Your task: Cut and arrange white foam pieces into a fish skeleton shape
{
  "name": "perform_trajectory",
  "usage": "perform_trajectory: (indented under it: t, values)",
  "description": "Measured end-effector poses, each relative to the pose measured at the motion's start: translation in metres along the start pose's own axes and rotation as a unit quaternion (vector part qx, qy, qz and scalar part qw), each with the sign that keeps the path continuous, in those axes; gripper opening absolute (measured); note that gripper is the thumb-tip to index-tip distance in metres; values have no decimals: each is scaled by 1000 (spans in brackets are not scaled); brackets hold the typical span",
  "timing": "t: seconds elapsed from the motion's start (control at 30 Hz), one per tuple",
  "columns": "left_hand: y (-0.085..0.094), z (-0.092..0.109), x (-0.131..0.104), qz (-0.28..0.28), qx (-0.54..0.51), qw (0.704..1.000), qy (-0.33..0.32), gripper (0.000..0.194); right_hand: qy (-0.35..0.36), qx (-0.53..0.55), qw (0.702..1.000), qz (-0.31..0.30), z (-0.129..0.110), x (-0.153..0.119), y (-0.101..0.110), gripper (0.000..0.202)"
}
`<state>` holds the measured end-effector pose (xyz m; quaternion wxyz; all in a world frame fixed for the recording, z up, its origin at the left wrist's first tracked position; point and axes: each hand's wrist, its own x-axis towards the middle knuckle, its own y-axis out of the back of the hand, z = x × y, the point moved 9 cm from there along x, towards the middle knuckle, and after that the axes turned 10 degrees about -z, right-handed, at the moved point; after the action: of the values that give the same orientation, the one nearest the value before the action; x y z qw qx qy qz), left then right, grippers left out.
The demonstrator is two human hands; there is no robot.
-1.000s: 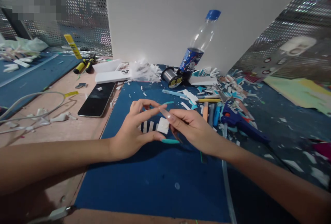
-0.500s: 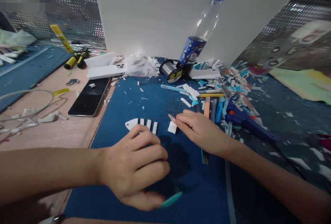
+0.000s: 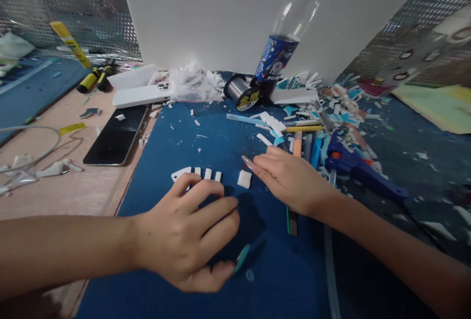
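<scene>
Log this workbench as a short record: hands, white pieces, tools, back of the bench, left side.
Left hand: above the blue mat, thumb apart from the bent fingers
Right hand: thumb and forefinger together, beside the white square; cannot tell if it holds anything
White pieces: a pointed piece, partly hidden by the left hand; three short strips; then the square, set apart
Tools: blue glue gun, right of the right hand
Back: spool beside a bottle
Left side: phone, a white scrap on it
</scene>
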<state>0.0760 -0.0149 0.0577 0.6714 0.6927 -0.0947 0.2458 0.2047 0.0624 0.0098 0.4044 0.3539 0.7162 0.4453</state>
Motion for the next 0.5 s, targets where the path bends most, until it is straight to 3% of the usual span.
perform_trajectory:
  t: [0.1,0.2,0.33,0.5]
  values:
    - [8,-8,-4,35,-29,999,3,25,9,28,998,47,2,-10,14,28]
    - [10,-33,-11,55,-85,993,66,47,45,35,996,62,-4,-20,19,41]
    - [-5,-56,-18,-15,-103,987,125,62,53,32,998,30,-8,-26,9,42]
    - [-17,-61,-18,-75,-102,985,113,60,45,73,996,18,-6,-24,1,37]
